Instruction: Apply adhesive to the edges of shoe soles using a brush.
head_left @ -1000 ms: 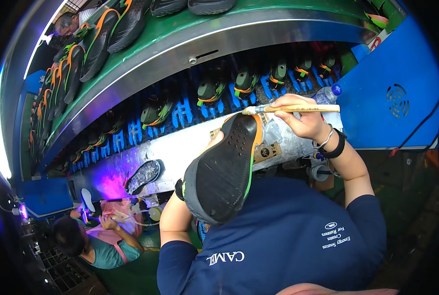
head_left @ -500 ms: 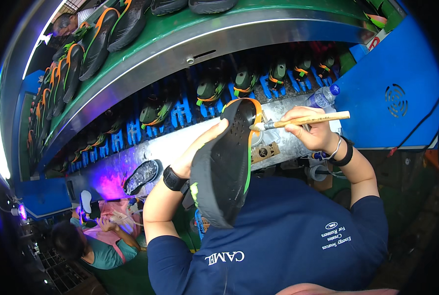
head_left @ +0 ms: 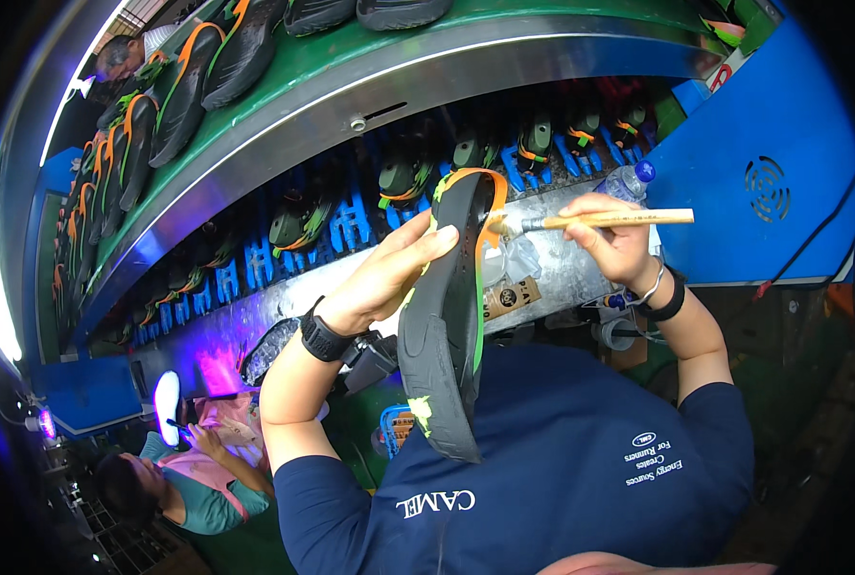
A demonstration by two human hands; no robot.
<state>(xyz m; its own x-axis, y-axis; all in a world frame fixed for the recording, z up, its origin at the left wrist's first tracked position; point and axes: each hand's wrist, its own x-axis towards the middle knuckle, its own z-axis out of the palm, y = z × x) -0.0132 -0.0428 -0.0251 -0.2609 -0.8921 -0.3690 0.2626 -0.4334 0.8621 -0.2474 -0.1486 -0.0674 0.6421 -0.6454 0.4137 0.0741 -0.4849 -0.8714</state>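
Note:
My left hand [head_left: 394,268] grips a black shoe sole [head_left: 439,374] with an orange and green rim. Its toe end points away from me, and the sole is turned up on its side. Bright green flashing clings to its outer edge. In my right hand [head_left: 612,245] is a paintbrush [head_left: 675,217] with a pale wooden handle, held between thumb and fingers. The bristle tip touches the orange rim close to the toe end. Part of my left fingers is hidden behind the sole.
Blue clamps hold several shoe uppers [head_left: 298,220] beyond the metal bench [head_left: 533,316]. A plastic bottle [head_left: 627,182] stands at the right, beside a blue machine panel [head_left: 715,182]. More soles [head_left: 190,91] line the green conveyor above. At lower left, a co-worker [head_left: 207,494] holds a white sole [head_left: 167,407].
My left hand has tilted the sole so more of its ridged side shows. The brush has shifted slightly along the orange rim. The co-worker's white sole has moved lower.

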